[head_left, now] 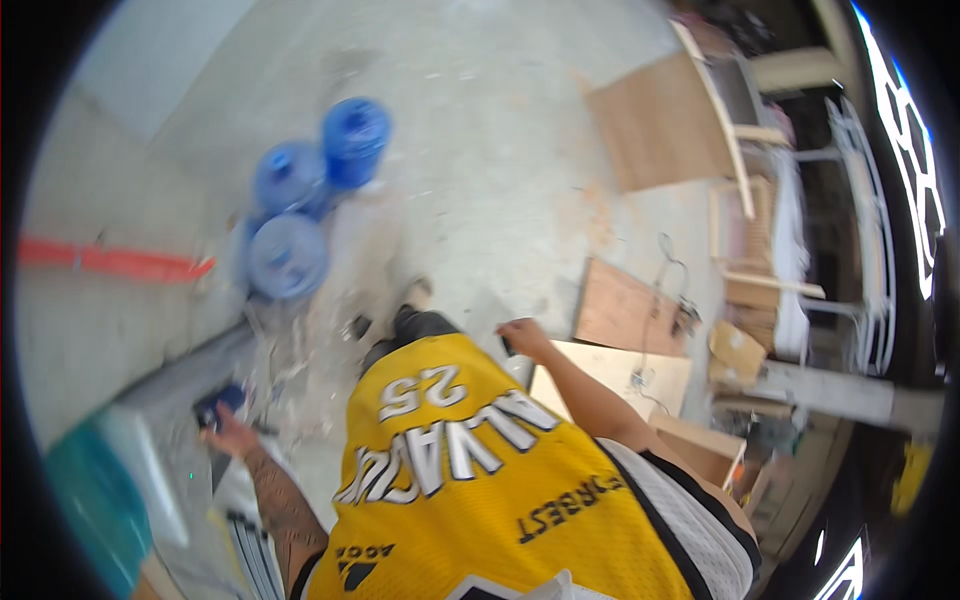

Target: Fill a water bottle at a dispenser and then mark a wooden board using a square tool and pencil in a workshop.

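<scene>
At the lower left, my left hand [233, 436] is closed on a small dark blue and black object [217, 404] whose kind is too blurred to tell. It is above a grey surface along the wall. My right hand [524, 335] hangs in front of my body, its fingers curled in. A small black thing [507, 346] shows at its fingers, too little of it visible to name. A wooden board [634, 308] and a paler board [665, 375] lie on the floor beyond my right hand.
Large blue water-cooler bottles [357, 135] stand on the floor ahead to the left. A red pipe [110, 262] runs along the left wall. Cables [668, 275] lie across the boards. Wooden panels [665, 120] and an open wooden box [705, 450] are at the right.
</scene>
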The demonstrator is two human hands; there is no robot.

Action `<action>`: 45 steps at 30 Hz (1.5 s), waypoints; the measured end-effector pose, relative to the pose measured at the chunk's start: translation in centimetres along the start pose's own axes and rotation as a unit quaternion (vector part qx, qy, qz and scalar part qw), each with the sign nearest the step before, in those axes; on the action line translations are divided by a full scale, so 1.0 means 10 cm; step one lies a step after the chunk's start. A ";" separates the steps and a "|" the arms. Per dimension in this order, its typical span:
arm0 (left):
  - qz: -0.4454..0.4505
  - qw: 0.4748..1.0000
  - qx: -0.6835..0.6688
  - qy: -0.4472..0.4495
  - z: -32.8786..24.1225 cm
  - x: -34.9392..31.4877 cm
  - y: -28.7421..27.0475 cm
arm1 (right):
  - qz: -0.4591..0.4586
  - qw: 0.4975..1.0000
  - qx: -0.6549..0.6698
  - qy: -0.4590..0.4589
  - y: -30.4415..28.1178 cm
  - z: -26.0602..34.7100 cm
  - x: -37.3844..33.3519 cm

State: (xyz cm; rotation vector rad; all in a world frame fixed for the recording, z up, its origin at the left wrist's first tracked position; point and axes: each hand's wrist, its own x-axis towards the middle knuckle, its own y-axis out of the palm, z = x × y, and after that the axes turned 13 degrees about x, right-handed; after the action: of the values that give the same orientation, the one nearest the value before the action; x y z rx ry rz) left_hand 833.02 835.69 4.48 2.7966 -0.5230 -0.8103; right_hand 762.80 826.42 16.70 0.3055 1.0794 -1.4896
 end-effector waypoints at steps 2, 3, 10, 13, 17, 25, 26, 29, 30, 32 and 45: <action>0.020 0.998 -0.039 -0.049 -0.07 0.16 -0.37 | 0.019 1.000 0.015 -0.006 0.03 0.10 -0.03; 0.016 1.000 0.014 -0.005 0.03 0.12 -0.24 | -0.006 1.000 0.018 -0.007 0.01 0.07 -0.05; 0.048 0.976 0.184 0.108 0.13 0.16 -0.27 | -0.008 0.999 0.010 0.029 -0.01 0.17 -0.10; 0.049 0.967 0.217 0.129 0.13 0.12 -0.19 | -0.010 0.999 0.013 0.029 -0.03 0.15 -0.08; 0.026 0.973 0.192 0.126 0.12 0.05 -0.16 | 0.005 1.000 -0.005 0.014 -0.05 0.16 -0.06; 0.019 0.969 0.200 0.141 0.09 0.06 -0.14 | -0.006 1.000 -0.001 0.029 -0.06 0.23 -0.08; 0.021 0.970 0.198 0.142 0.09 0.06 -0.13 | -0.005 0.999 -0.002 0.032 -0.06 0.23 -0.08; 0.013 0.960 0.233 0.151 0.07 0.06 -0.19 | 0.000 1.000 0.000 0.028 -0.05 0.22 -0.11; 0.016 0.961 0.231 0.150 0.09 0.05 -0.16 | -0.005 1.000 0.001 0.027 -0.05 0.22 -0.11; 0.009 0.980 0.160 0.114 0.13 -0.01 -0.05 | -0.012 0.999 -0.001 0.030 -0.06 0.18 -0.12; -0.006 0.957 0.240 0.165 0.05 0.03 -0.14 | -0.001 0.999 0.004 0.050 -0.03 0.15 -0.13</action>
State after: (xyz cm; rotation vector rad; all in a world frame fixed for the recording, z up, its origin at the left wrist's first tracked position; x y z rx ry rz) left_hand 833.42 836.84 3.53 3.2786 -0.7217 -0.2162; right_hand 763.43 826.11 18.58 0.3892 1.1535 -1.4937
